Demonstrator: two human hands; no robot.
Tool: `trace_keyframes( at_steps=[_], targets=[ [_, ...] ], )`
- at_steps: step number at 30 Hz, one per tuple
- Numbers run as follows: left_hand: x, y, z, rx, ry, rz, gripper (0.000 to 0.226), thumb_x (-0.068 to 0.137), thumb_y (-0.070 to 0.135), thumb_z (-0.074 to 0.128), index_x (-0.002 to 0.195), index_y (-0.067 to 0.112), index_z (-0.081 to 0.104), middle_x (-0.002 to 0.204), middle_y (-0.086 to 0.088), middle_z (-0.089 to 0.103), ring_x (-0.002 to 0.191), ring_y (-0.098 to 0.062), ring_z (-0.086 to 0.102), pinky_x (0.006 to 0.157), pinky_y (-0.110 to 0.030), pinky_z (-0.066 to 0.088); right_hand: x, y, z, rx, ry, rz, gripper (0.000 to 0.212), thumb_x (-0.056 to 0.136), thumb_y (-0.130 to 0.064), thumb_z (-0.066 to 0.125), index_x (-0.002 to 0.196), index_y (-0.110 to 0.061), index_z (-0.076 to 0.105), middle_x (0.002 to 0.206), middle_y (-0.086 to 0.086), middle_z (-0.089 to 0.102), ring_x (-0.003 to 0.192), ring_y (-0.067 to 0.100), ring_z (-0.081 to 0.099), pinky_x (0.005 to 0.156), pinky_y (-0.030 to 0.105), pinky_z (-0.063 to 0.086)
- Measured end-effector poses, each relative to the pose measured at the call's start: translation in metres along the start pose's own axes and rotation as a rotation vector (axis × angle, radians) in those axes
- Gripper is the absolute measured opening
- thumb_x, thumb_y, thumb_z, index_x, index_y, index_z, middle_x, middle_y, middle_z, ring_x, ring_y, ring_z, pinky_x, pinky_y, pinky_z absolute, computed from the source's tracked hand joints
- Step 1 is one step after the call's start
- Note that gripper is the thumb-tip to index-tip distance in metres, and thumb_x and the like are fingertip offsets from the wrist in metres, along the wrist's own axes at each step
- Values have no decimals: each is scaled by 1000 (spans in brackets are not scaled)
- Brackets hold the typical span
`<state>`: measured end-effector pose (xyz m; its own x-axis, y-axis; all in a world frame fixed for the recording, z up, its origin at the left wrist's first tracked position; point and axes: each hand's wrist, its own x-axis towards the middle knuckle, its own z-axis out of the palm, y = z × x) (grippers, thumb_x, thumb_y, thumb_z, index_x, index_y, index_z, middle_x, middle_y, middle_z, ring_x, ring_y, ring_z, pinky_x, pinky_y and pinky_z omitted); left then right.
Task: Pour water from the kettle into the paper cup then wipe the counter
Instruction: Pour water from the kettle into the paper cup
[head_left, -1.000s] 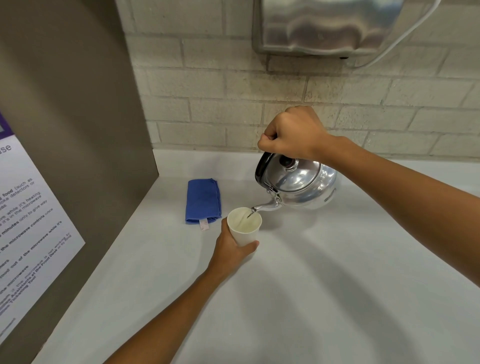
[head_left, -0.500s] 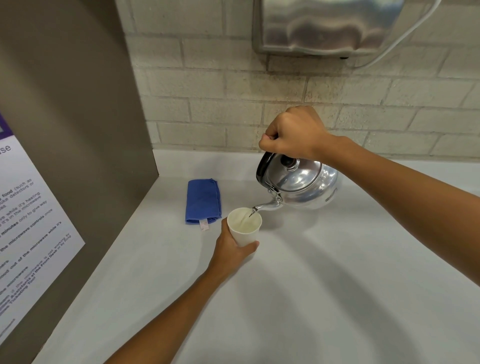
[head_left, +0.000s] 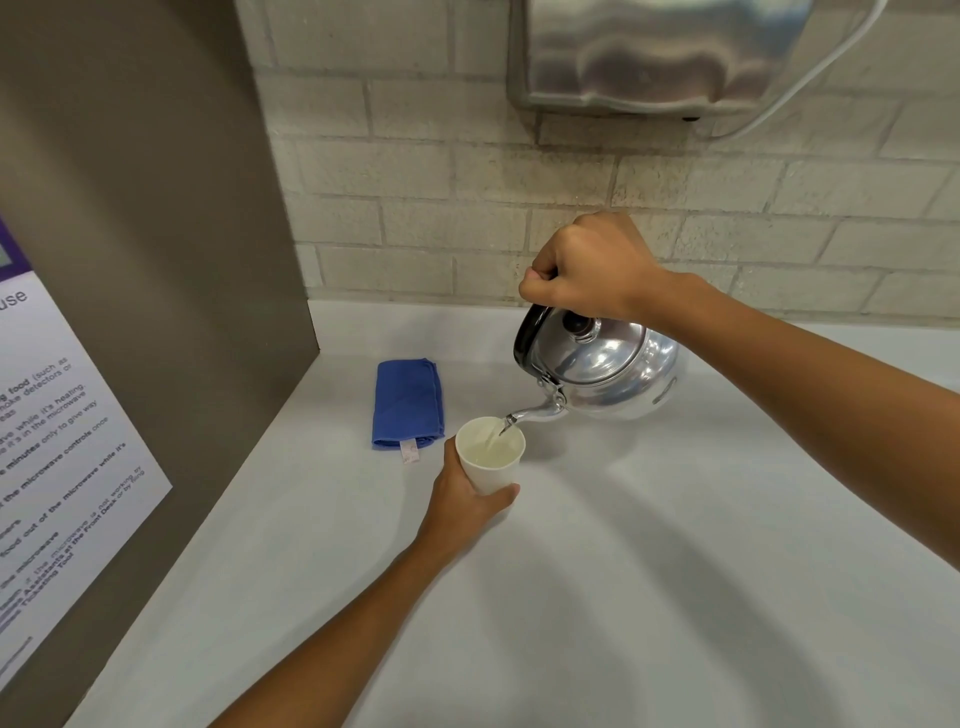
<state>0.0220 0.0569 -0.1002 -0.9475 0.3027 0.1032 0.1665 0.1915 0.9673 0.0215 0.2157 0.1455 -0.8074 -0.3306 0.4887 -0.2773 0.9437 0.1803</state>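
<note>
A shiny metal kettle (head_left: 608, 376) hangs tilted to the left above the white counter (head_left: 649, 571), held by its black handle in my right hand (head_left: 589, 270). Its spout sits over the rim of a white paper cup (head_left: 491, 454), and a thin stream of water runs into the cup, which holds some water. My left hand (head_left: 462, 501) wraps the cup's lower wall from the near left side. A folded blue cloth (head_left: 409, 402) with a small tag lies flat on the counter just left of the cup.
A brown side panel (head_left: 156, 260) with a printed notice (head_left: 52, 441) closes off the left. A brick wall (head_left: 467, 208) runs along the back, with a metal wall-mounted unit (head_left: 649, 57) and its cord above the kettle.
The kettle and both hands have stayed almost still while water keeps running from the spout into the cup.
</note>
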Motion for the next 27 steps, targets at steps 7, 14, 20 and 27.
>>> trace_keyframes(
  at_steps=[7, 14, 20, 27],
  targets=[
    [0, -1, -1, 5, 2, 2, 80, 65, 19, 81, 128, 23, 30, 115, 5, 46, 102, -14, 47, 63, -1, 44, -2, 3, 4, 15, 11, 34, 43, 72, -19, 50, 38, -19, 24, 36, -5, 17, 38, 12, 13, 45, 22, 17],
    [1, -1, -1, 35, 4, 3, 81, 64, 26, 82, 127, 23, 31, 114, 8, 47, 102, -13, 47, 78, -19, 40, -11, 15, 14, 97, 24, 152, 44, 72, -21, 52, 38, -17, 23, 37, -3, 20, 39, 13, 17, 45, 24, 19],
    [2, 0, 0, 23, 3, 2, 78, 63, 25, 82, 118, 33, 28, 111, 10, 46, 100, -10, 47, 71, -10, 39, -19, 27, 25, 237, 38, 286, 47, 74, -21, 55, 37, -16, 26, 37, -3, 24, 39, 14, 19, 45, 24, 21],
    [2, -3, -2, 12, 4, -8, 79, 61, 28, 83, 116, 37, 28, 102, 26, 45, 95, -4, 48, 68, -6, 38, -22, 49, 46, 441, 60, 590, 43, 75, -26, 56, 38, -16, 37, 40, -1, 33, 42, 14, 31, 49, 26, 29]
  ],
)
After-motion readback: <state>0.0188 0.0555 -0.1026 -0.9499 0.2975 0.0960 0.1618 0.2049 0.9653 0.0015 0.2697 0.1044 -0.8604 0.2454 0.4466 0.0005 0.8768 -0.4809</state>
